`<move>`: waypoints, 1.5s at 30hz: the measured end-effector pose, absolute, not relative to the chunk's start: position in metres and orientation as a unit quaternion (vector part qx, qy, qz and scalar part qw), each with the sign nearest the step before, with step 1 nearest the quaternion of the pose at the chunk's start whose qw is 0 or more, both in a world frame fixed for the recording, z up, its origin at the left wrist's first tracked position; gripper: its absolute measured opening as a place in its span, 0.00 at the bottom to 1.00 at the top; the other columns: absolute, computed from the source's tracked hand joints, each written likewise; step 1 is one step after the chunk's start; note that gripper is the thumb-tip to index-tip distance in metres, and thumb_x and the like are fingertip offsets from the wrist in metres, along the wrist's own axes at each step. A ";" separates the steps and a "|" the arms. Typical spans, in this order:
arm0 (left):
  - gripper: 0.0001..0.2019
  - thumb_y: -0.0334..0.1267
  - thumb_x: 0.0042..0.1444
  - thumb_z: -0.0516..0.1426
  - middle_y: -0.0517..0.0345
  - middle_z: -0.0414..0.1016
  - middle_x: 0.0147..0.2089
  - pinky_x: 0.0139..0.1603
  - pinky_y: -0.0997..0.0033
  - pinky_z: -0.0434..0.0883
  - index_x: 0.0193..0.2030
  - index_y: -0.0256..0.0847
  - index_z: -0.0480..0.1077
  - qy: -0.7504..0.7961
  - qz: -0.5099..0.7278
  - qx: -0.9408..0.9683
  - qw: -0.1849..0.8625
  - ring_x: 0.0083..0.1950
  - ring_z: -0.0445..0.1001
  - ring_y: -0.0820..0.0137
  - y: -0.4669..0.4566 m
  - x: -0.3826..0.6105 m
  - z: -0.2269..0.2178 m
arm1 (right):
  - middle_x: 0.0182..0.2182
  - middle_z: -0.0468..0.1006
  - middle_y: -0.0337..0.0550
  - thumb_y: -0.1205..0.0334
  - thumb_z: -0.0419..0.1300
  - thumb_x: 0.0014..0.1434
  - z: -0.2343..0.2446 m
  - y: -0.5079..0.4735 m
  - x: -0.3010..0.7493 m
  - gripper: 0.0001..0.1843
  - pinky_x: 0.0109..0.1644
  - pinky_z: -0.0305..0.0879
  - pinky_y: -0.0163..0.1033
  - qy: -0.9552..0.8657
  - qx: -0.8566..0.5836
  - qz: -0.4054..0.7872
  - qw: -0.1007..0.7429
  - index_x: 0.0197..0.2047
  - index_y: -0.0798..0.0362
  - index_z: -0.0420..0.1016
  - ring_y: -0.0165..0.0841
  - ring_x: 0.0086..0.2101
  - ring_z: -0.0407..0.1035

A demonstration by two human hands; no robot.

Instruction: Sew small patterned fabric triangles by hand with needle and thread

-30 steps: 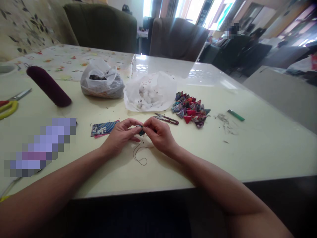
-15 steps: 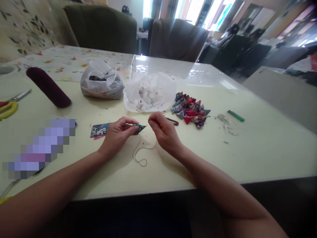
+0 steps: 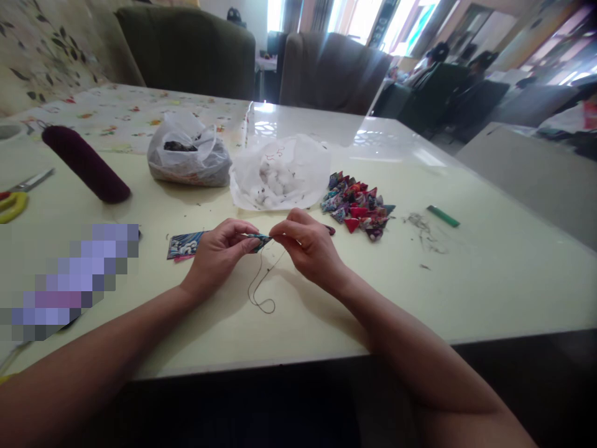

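My left hand (image 3: 226, 249) is closed, pinching a small folded piece of blue-green patterned fabric (image 3: 259, 241) between thumb and fingers. At the pointed right end of that fabric, the fingertips of my right hand (image 3: 305, 242) are pinched together. What they hold is too small to make out. A dark thread (image 3: 252, 289) hangs from the fabric, loops on the table and runs up toward my right fingers. Behind my left hand lie flat patterned fabric pieces (image 3: 184, 244), partly covered. A dark red object (image 3: 330, 230) shows just past my right hand, mostly hidden.
White stuffing (image 3: 275, 183) fills an open plastic bag; another plastic bag (image 3: 186, 168) stands left of it. Stuffed fabric triangles (image 3: 359, 208) are heaped to the right, near a green-handled tool (image 3: 443, 216) and thread scraps (image 3: 422, 231). Scissors (image 3: 16, 202) and a dark purple roll (image 3: 86, 165) lie left.
My right hand has moved left, bringing its fingertips to the tip of the folded fabric. The gap between both hands has closed. My left hand keeps its pinch.
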State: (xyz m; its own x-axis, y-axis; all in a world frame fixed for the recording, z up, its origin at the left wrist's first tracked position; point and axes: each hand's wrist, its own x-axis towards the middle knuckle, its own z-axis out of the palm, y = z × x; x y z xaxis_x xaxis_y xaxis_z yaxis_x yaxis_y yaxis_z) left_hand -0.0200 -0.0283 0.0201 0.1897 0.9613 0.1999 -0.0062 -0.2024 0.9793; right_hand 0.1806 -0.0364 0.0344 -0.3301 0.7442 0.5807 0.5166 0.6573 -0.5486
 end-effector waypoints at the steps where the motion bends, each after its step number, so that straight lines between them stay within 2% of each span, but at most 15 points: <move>1: 0.11 0.42 0.52 0.69 0.55 0.78 0.41 0.42 0.68 0.81 0.37 0.39 0.78 0.399 0.497 0.599 0.486 0.40 0.80 0.69 -0.028 -0.020 0.020 | 0.31 0.66 0.40 0.68 0.57 0.68 0.035 -0.036 0.181 0.09 0.39 0.61 0.36 -0.807 -0.387 0.134 0.425 0.36 0.52 0.77 0.30 0.34 0.64; 25: 0.11 0.42 0.52 0.69 0.55 0.79 0.41 0.43 0.66 0.81 0.37 0.39 0.78 0.396 0.498 0.606 0.477 0.40 0.80 0.68 -0.028 -0.020 0.020 | 0.32 0.66 0.40 0.68 0.56 0.68 0.035 -0.033 0.184 0.09 0.37 0.61 0.35 -0.821 -0.364 0.142 0.416 0.37 0.51 0.76 0.29 0.34 0.65; 32: 0.08 0.40 0.52 0.68 0.55 0.78 0.41 0.42 0.69 0.81 0.37 0.39 0.78 0.391 0.503 0.610 0.471 0.38 0.79 0.71 -0.029 -0.021 0.020 | 0.32 0.66 0.40 0.69 0.56 0.68 0.035 -0.033 0.184 0.09 0.37 0.62 0.35 -0.828 -0.354 0.139 0.411 0.37 0.52 0.77 0.29 0.33 0.66; 45: 0.08 0.40 0.52 0.68 0.56 0.77 0.41 0.42 0.68 0.81 0.36 0.39 0.78 0.392 0.502 0.609 0.473 0.40 0.79 0.70 -0.030 -0.020 0.021 | 0.32 0.67 0.40 0.70 0.57 0.67 0.037 -0.035 0.184 0.09 0.36 0.61 0.34 -0.826 -0.356 0.135 0.416 0.37 0.52 0.76 0.28 0.33 0.65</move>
